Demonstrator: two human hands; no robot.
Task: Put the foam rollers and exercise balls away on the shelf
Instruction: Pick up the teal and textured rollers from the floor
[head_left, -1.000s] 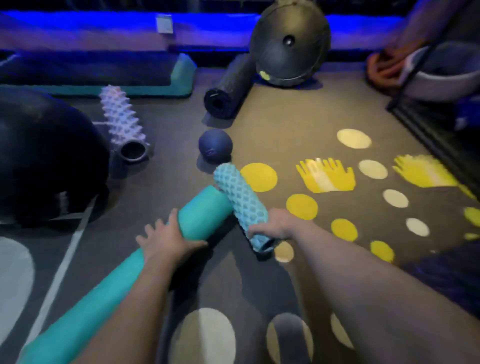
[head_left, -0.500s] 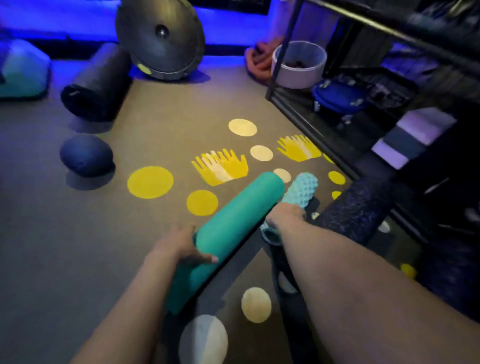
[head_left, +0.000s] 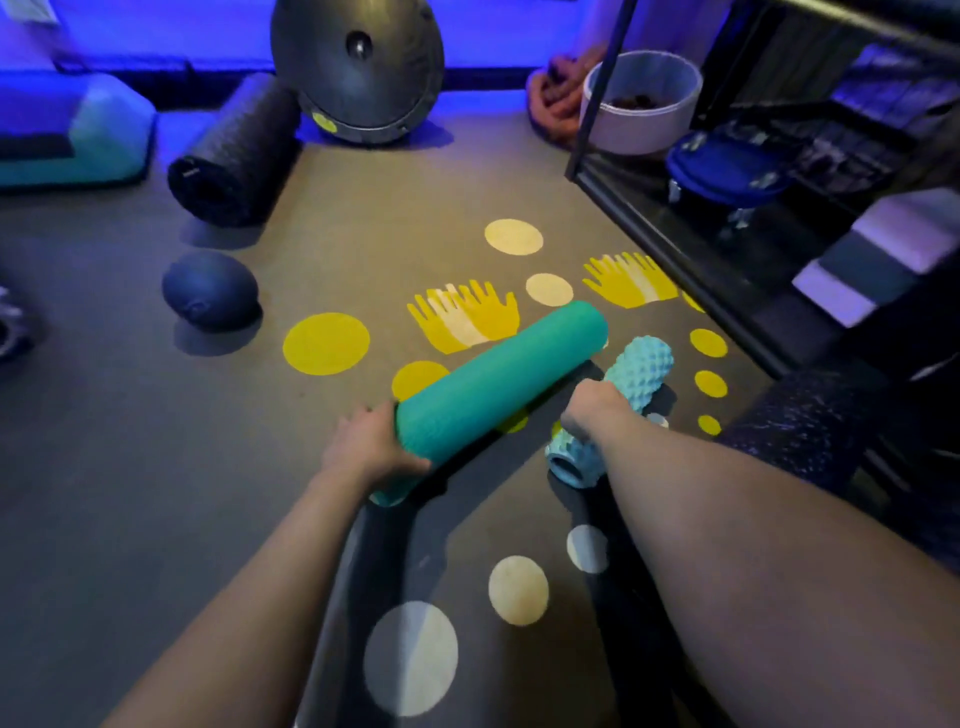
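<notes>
Teal smooth foam roller (head_left: 498, 395) is held off the grey floor mat (head_left: 130, 467), tilted with its far end up and to the right. The left hand (head_left: 371, 447) grasps it near the lower end, fingers wrapped round the barrel. Just beside it, the right hand (head_left: 592, 408) grips a light blue knobbed foam roller (head_left: 641, 374) round its middle, hollow end toward the camera. Both rollers are above the mat's yellow handprint markings (head_left: 465, 317) and dots, near the black metal shelf (head_left: 670, 254) at right. On the floor, well apart to the left, are a dark blue ball (head_left: 210, 288), a black foam roller (head_left: 234, 156) and a grey half-ball trainer (head_left: 358, 67) propped on edge. A black speckled roller (head_left: 800, 421) lies at the shelf's foot. A white tub (head_left: 641, 104) stands by its far corner post.
</notes>
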